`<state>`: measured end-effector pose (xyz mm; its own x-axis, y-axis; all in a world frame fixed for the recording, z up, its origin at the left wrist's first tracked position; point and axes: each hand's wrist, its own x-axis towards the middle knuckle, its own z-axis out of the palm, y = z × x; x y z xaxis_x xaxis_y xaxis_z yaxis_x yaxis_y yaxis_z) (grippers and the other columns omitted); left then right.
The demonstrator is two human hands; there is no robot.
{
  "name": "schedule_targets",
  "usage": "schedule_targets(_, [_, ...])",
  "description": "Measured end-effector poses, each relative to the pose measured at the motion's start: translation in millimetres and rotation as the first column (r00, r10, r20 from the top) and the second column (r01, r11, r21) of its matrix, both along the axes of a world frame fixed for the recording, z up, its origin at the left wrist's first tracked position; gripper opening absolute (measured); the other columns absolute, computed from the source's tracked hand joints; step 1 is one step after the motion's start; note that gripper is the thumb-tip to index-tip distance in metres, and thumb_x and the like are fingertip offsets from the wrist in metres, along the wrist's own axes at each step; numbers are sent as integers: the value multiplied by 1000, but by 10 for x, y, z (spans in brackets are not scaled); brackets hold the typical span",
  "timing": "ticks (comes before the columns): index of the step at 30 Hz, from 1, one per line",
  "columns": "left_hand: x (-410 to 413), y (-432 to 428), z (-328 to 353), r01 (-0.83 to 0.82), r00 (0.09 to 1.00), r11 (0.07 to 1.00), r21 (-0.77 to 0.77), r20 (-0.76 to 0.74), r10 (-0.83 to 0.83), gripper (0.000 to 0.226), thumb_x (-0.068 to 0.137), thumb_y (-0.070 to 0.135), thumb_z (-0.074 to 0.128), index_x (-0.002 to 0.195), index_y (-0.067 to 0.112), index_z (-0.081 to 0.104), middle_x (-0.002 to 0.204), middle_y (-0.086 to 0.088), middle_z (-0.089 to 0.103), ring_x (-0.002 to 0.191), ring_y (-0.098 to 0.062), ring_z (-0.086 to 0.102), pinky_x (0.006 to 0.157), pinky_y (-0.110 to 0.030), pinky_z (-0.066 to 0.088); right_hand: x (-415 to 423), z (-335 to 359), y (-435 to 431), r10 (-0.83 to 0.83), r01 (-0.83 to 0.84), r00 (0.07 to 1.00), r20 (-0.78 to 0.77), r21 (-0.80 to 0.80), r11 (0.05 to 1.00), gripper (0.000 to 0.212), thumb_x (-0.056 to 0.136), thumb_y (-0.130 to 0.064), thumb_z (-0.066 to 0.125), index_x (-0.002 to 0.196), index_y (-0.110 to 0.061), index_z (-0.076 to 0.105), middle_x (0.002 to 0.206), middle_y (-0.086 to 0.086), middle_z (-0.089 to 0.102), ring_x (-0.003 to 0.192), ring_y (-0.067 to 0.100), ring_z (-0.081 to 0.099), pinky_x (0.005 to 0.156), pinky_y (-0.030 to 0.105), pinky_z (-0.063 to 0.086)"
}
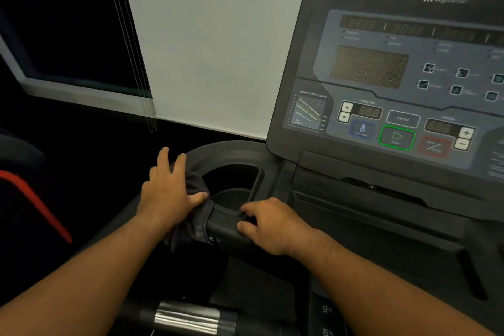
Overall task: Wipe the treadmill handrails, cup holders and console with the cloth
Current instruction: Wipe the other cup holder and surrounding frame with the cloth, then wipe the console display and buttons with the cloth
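Cloth (197,214) lies along the left rim of the cup holder (231,154), long axis toward the wall (204,49), under the left hand (169,191), fingers spread flat. The right hand (270,224) curls over the near rim, with the console (395,76) close on the right.

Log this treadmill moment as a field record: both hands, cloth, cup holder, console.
left hand: fingers straight, presses the cloth onto the left rim of the cup holder
right hand: rests on the cup holder's near rim, fingers bent over it
cloth: dark, draped over the rim under the left hand
console: right of both hands, touched by neither
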<state>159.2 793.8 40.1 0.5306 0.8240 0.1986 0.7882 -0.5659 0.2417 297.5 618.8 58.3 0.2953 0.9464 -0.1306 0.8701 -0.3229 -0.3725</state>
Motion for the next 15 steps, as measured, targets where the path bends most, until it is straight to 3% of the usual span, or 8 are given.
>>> schedule_targets(1, [15, 18, 63, -70, 991, 997, 8, -117, 71, 100, 69, 75, 62, 146, 20, 32, 153, -9, 23, 133, -33, 33, 100, -47, 39, 4, -4, 34, -19, 19, 1000, 15, 2, 1000, 46, 93, -46, 50, 130, -20, 55, 124, 4, 62, 112, 25, 58, 95, 40, 49])
schedule_targets(3, [5, 54, 113, -151, 948, 986, 68, -273, 164, 97, 67, 87, 47, 136, 19, 47, 139, -7, 44, 127, -30, 39, 97, -45, 36, 2, -7, 109, -55, 56, 997, 46, -8, 998, 47, 92, -48, 48, 129, -20, 55, 120, 4, 64, 109, 27, 59, 93, 41, 49])
schedule_targets(5, [-15, 50, 76, -86, 939, 979, 185, -314, 141, 81, 75, 84, 40, 121, 20, 58, 123, -4, 56, 117, -27, 46, 92, -41, 36, -10, -9, 186, -75, 76, 993, 88, -12, 997, 46, 93, -49, 47, 129, -21, 54, 115, 4, 66, 107, 27, 59, 92, 40, 48])
schedule_targets(9, [6, 3, -21, 140, 953, 945, 295, -298, -48, 48, 93, 60, 39, 112, 20, 57, 113, -1, 61, 107, -23, 53, 86, -36, 37, -20, 10, 337, -123, 118, 986, 109, 48, 992, 43, 94, -46, 48, 128, -22, 55, 111, 1, 66, 106, 24, 59, 91, 37, 47])
schedule_targets(11, [-6, 61, -36, 195, 965, 950, 243, -223, -141, 38, 95, 54, 42, 103, 21, 57, 105, 0, 62, 102, -23, 54, 83, -35, 36, -16, 8, 429, -141, 134, 986, 86, 80, 988, 42, 93, -44, 51, 129, -23, 55, 116, 0, 62, 108, 22, 58, 92, 37, 48])
schedule_targets(15, [-77, 150, 17, 283, 936, 957, -62, 235, -261, 32, 88, 48, 62, 75, 20, 51, 75, 7, 55, 74, -16, 52, 68, -33, 39, -16, -3, 620, -110, 128, 987, -116, 157, 979, 54, 88, -38, 63, 138, -23, 47, 133, -1, 53, 115, 19, 54, 100, 36, 45])
